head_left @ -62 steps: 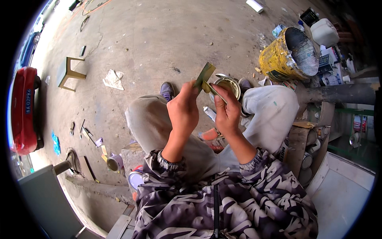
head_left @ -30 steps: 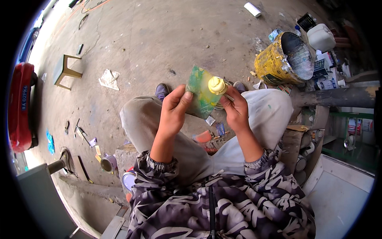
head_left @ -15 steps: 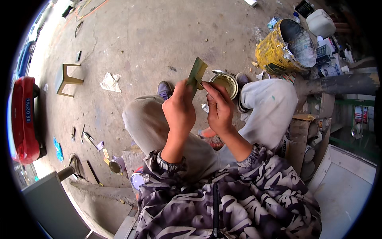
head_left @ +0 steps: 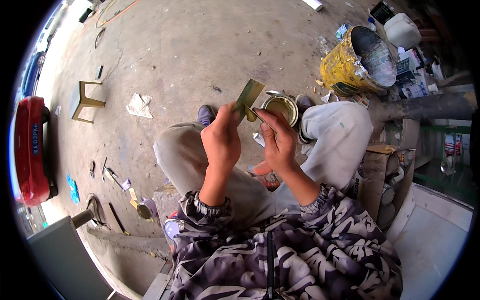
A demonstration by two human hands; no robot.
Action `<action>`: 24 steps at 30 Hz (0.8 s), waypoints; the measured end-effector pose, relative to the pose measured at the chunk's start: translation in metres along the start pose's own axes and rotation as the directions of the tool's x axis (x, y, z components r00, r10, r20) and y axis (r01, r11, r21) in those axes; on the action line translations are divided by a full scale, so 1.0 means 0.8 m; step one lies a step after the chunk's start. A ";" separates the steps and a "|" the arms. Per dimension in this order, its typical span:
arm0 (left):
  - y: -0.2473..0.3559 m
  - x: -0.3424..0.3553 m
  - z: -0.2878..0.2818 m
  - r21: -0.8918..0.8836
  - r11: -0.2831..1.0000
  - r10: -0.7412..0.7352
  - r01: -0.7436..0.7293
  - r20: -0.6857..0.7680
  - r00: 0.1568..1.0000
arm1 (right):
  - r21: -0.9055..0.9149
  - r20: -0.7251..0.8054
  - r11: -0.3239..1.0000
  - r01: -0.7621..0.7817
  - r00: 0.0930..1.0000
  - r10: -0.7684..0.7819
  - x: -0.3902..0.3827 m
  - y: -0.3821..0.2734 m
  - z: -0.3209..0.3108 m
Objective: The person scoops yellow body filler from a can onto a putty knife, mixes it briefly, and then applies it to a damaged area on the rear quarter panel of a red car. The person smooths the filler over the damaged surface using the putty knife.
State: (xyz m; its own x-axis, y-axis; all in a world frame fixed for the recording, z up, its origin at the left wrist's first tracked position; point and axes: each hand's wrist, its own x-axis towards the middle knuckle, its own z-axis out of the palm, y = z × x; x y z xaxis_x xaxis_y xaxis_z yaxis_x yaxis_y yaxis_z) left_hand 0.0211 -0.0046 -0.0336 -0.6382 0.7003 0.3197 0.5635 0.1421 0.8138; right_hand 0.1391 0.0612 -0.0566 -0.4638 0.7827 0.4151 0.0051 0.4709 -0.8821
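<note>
While the left hand (head_left: 220,140) is clamped on a tilted green plate (head_left: 253,91) that juts toward 1 o'clock, the right hand (head_left: 279,145) pinches a thin scraper (head_left: 257,115) close by it, a blob of yellowish paste (head_left: 250,116) hanging between the two. Just beyond the right fingers, at 2 o'clock from the plate's lower end, stands an open tin (head_left: 281,106), with a paint-smeared yellow bucket (head_left: 338,66) farther out that way. Crumpled paper (head_left: 139,106) lies on the floor (head_left: 185,60) at 9 o'clock, short of a small stool (head_left: 77,100).
</note>
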 end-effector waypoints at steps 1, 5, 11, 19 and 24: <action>-0.002 0.000 0.000 -0.054 0.999 -0.006 0.006 0.001 1.000 | 0.005 0.047 0.999 -0.047 0.998 0.047 -0.002 0.003 -0.008; -0.022 0.007 -0.012 -0.454 0.879 -0.127 0.144 0.067 0.990 | 0.342 -0.033 0.906 -0.250 0.960 0.278 0.035 -0.003 -0.058; -0.013 0.005 -0.014 -0.617 0.690 -0.129 0.378 0.409 0.903 | 0.641 0.224 0.714 -0.280 0.959 0.175 0.055 -0.026 -0.073; -0.007 0.003 -0.001 -0.561 0.758 -0.205 0.333 0.280 0.938 | 0.089 -0.042 0.980 -0.176 0.983 0.180 0.013 0.026 -0.041; 0.007 -0.004 0.016 -0.061 0.996 -0.057 0.059 0.030 0.998 | -0.064 -0.117 0.991 0.122 0.985 -0.128 0.024 0.002 -0.016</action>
State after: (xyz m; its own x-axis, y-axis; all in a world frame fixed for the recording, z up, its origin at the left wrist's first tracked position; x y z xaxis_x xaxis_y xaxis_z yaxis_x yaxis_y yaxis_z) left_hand 0.0334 0.0027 -0.0363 -0.6534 0.7118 0.2578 0.4916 0.1400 0.8595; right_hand 0.1417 0.0825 -0.0470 -0.3538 0.7579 0.5481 0.0052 0.5876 -0.8092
